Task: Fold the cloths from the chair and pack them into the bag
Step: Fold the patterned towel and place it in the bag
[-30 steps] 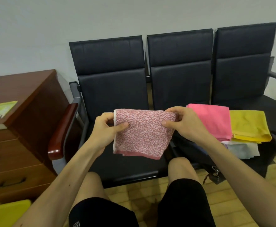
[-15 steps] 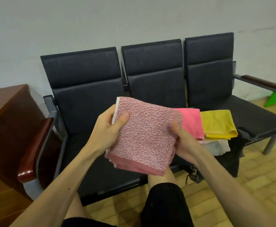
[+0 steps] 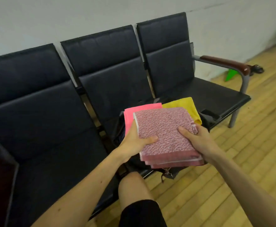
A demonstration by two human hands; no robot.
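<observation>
I hold a folded, speckled pink cloth [image 3: 165, 128] flat in front of me. My left hand [image 3: 136, 142] grips its left edge, thumb on top. Its right edge is gripped by my right hand [image 3: 197, 140], thumb on top as well. The cloth hovers over a bright pink folded cloth [image 3: 129, 117] and a yellow folded cloth [image 3: 185, 106], which lie on a black bag [image 3: 206, 117] on the middle chair seat [image 3: 111, 123]. Most of the bag is hidden beneath the cloths.
A row of three black chairs [image 3: 40, 128] stands against a pale wall. A brown armrest [image 3: 225, 64] ends the row on the right. My bare knee [image 3: 134, 187] is below the cloth. Wooden floor [image 3: 232, 185] lies to the right, with a green object [image 3: 231, 74] near the wall.
The speckled cloth has gone from hanging upright over the left seat to lying flat over the cloths on the bag, moved rightward. My view has swung right; the wooden cabinet has left the frame.
</observation>
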